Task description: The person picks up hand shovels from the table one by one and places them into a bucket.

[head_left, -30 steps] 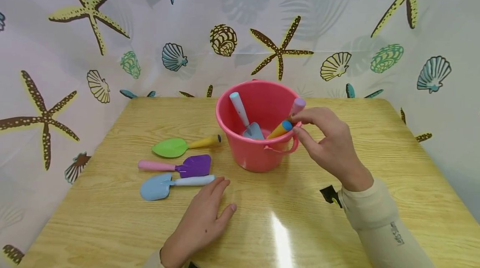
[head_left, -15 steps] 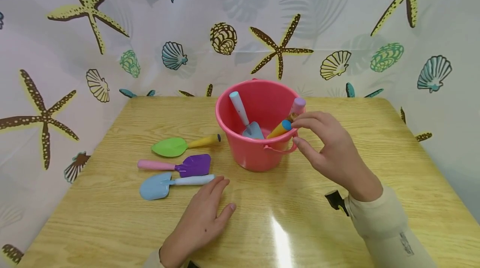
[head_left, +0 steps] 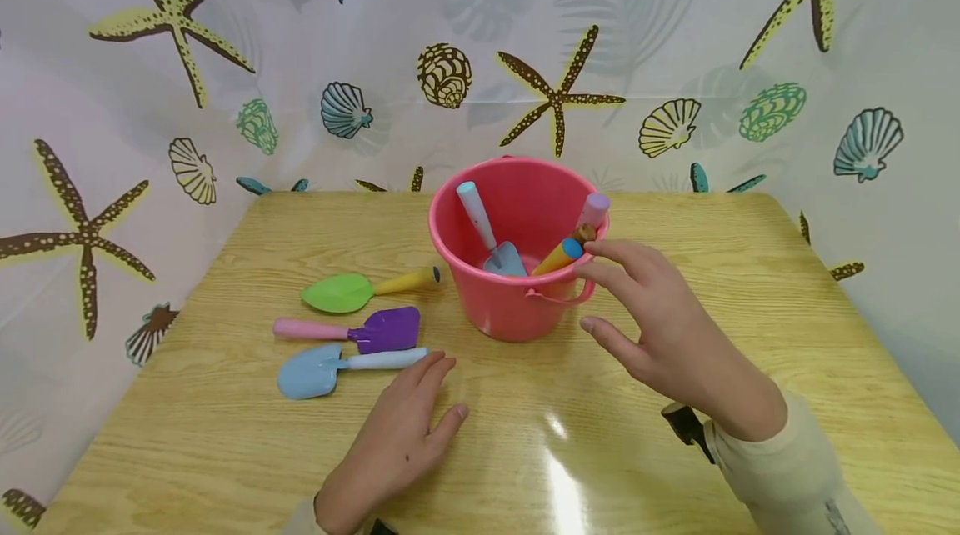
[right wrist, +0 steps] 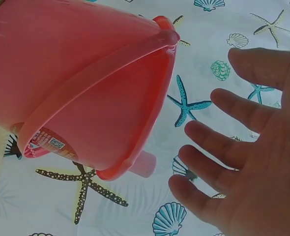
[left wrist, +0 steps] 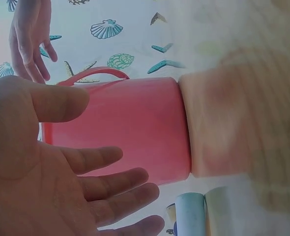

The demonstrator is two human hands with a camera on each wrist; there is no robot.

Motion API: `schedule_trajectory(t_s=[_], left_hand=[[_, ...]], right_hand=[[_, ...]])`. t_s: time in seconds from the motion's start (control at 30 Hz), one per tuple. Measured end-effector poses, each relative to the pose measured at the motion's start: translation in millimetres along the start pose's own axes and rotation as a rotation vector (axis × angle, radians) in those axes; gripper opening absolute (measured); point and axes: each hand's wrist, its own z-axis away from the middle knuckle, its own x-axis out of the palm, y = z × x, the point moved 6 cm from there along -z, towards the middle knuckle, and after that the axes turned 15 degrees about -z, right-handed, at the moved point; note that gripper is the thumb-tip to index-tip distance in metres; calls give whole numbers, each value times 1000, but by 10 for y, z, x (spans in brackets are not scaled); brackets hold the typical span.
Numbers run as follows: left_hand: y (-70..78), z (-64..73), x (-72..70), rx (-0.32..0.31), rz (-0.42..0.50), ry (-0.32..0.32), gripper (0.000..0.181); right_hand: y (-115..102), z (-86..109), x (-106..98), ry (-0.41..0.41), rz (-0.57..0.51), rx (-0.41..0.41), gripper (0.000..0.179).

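A pink bucket (head_left: pixel 510 314) stands on the table with several hand tools leaning inside. Among them are a light-blue trowel (head_left: pixel 477 214), a yellow handle with a blue end (head_left: pixel 558 257) and a pink-purple handle (head_left: pixel 595 208). My right hand (head_left: pixel 660 322) is beside the bucket's right rim, fingers spread and holding nothing; the right wrist view shows a gap between it and the bucket (right wrist: pixel 86 83). My left hand (head_left: pixel 397 439) rests with relaxed fingers near the white handle of a blue trowel (head_left: pixel 309 372) on the table.
Behind that blue trowel lie a purple shovel with a pink handle (head_left: pixel 386 331) and a green trowel with a yellow handle (head_left: pixel 339 293), left of the bucket. A curtain printed with starfish and shells (head_left: pixel 480 35) hangs behind the wooden table (head_left: pixel 750 268).
My right hand has drawn back from the bucket's rim toward the lower right, and its fingers have spread. The left hand and the tools stay in place.
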Motion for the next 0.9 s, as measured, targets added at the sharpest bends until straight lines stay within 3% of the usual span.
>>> schedule_trajectory(t_s=[0.37, 0.63, 0.9], left_hand=[[-20, -18, -14, -6, -3, 20, 56], [-56, -45, -28, -15, 5, 13, 55], [-119, -53, -100, -15, -48, 62, 52]], right_hand=[[65, 185, 38, -71, -17, 101, 67], [165, 398, 120, -63, -89, 121, 58], [292, 603, 264, -154, -141, 252, 53]])
